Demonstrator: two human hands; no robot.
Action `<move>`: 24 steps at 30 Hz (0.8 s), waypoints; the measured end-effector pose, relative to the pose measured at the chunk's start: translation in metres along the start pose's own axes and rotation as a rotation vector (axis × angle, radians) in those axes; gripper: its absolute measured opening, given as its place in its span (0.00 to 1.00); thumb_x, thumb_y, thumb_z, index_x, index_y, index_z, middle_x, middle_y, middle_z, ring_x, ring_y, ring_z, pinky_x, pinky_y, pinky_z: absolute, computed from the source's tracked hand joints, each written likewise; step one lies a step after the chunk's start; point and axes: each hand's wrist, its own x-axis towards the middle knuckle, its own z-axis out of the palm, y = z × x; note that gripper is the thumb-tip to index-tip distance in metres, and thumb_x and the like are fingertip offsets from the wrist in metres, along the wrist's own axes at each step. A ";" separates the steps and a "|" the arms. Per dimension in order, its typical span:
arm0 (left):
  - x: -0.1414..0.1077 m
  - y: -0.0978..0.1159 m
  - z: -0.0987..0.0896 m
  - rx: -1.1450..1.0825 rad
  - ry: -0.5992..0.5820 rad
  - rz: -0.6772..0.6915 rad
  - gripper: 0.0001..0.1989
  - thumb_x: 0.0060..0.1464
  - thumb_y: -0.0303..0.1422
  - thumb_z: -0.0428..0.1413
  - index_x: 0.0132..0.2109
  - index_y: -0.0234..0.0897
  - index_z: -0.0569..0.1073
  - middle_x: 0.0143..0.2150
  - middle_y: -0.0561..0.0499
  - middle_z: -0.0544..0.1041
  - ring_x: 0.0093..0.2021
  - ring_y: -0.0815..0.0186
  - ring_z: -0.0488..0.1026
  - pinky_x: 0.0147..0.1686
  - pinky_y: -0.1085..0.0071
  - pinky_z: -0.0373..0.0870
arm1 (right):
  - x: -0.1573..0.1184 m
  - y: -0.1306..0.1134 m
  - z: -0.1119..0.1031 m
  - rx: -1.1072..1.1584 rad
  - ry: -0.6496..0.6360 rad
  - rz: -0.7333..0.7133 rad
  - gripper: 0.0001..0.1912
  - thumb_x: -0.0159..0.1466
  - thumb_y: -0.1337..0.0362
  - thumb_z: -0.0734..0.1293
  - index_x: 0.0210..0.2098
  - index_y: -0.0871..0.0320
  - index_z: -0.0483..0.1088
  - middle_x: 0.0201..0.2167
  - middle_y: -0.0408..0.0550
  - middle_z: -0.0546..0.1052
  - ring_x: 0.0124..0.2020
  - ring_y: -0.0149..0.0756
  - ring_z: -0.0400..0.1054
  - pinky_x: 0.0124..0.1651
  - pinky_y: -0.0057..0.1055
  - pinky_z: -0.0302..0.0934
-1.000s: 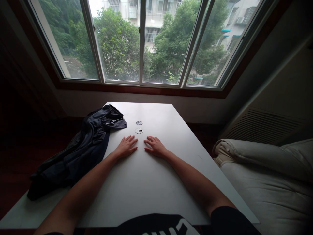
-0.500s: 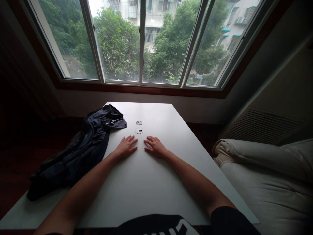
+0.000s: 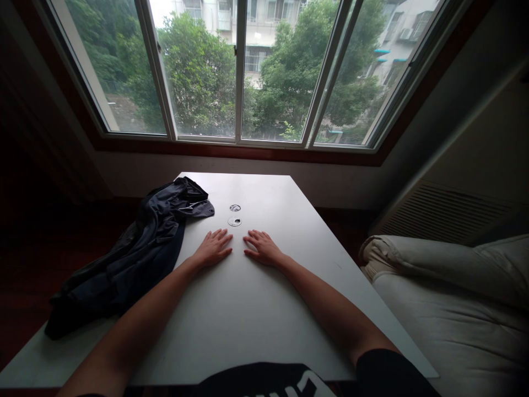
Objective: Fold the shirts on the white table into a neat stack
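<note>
My left hand [image 3: 212, 248] lies flat on the white table [image 3: 248, 309], fingers spread, holding nothing. Across a small gap, my right hand [image 3: 263, 248] rests palm down in the same way, its fingers apart. Just beyond my fingertips are two small round pieces on the tabletop: a nearer disc [image 3: 235, 221] with a dark spot, and a farther, smaller disc [image 3: 235, 208]. A crumpled dark blue and black garment [image 3: 140, 242] lies along the table's left side, partly over its edge, left of my left hand.
Beyond the far table edge stands a wall with a wide sliding window [image 3: 237, 82] in a red-brown frame. A pale sofa [image 3: 446, 292] is close on the right, with a slatted vent panel [image 3: 442, 212] behind it. Dark floor shows at left.
</note>
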 end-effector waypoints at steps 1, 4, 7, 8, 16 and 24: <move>0.000 0.000 0.000 -0.001 0.000 -0.001 0.32 0.69 0.52 0.47 0.74 0.48 0.61 0.78 0.44 0.53 0.77 0.48 0.49 0.73 0.44 0.43 | 0.000 0.000 0.000 0.000 -0.002 0.001 0.32 0.72 0.43 0.62 0.70 0.49 0.63 0.74 0.54 0.57 0.75 0.51 0.49 0.74 0.54 0.42; 0.000 0.001 -0.001 -0.006 -0.001 -0.003 0.32 0.69 0.52 0.47 0.74 0.48 0.62 0.77 0.44 0.54 0.77 0.48 0.49 0.73 0.44 0.43 | 0.000 -0.001 -0.001 0.001 -0.006 0.006 0.32 0.72 0.44 0.63 0.70 0.48 0.63 0.74 0.54 0.57 0.75 0.51 0.49 0.74 0.54 0.42; 0.000 0.001 -0.001 -0.005 -0.001 -0.005 0.31 0.69 0.51 0.47 0.73 0.48 0.62 0.77 0.45 0.54 0.77 0.48 0.48 0.73 0.45 0.43 | -0.001 -0.002 -0.002 0.004 -0.001 0.003 0.32 0.72 0.44 0.63 0.71 0.49 0.63 0.74 0.54 0.57 0.75 0.52 0.49 0.74 0.54 0.42; 0.000 0.001 -0.001 -0.003 -0.001 -0.006 0.31 0.69 0.52 0.47 0.73 0.48 0.62 0.77 0.45 0.54 0.77 0.49 0.48 0.73 0.45 0.43 | -0.001 -0.002 -0.002 0.005 -0.001 0.002 0.32 0.72 0.44 0.62 0.71 0.49 0.63 0.74 0.55 0.57 0.75 0.52 0.49 0.74 0.54 0.42; 0.000 0.000 0.000 0.008 -0.002 -0.007 0.32 0.69 0.52 0.46 0.74 0.48 0.61 0.78 0.45 0.54 0.77 0.49 0.49 0.73 0.45 0.43 | 0.000 0.000 0.000 0.000 0.006 -0.003 0.32 0.72 0.43 0.62 0.71 0.49 0.63 0.74 0.54 0.58 0.75 0.51 0.49 0.74 0.53 0.42; 0.000 0.000 0.000 0.001 -0.004 -0.002 0.32 0.69 0.53 0.46 0.74 0.48 0.61 0.78 0.44 0.53 0.77 0.49 0.48 0.73 0.45 0.43 | 0.000 0.000 0.000 0.001 0.005 -0.005 0.32 0.72 0.43 0.62 0.70 0.49 0.63 0.74 0.54 0.58 0.75 0.51 0.49 0.74 0.53 0.42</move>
